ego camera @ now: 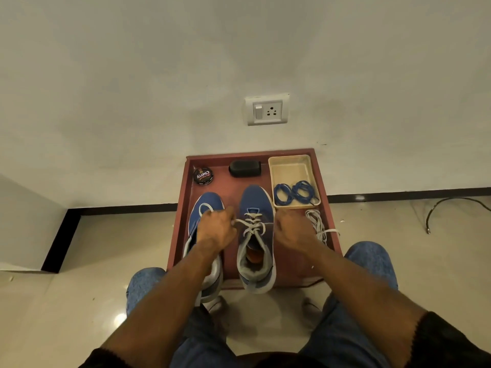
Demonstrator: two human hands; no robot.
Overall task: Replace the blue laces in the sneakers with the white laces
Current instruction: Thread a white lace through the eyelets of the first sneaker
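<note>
Two blue sneakers stand on a red-brown tray [305, 266]. The right sneaker [256, 203] is threaded with a white lace [252, 225] through several eyelets. My left hand [216, 228] pinches one end of that lace at the shoe's left side. My right hand [291, 229] is curled at the shoe's right side; the lace end there is hidden by the fingers. The left sneaker [208, 203] lies partly under my left hand and forearm, with no lace visible in it. Two coiled blue laces [295, 193] lie in a cream tray [289, 168]. A second white lace [317, 225] lies bunched at the right.
A round tin of shoe polish [203, 176] and a black case [245, 168] sit at the back of the red-brown tray. A wall with a socket [267, 109] rises behind it. My knees in jeans flank the tray on a tiled floor; a dark cable [449, 205] lies at the right.
</note>
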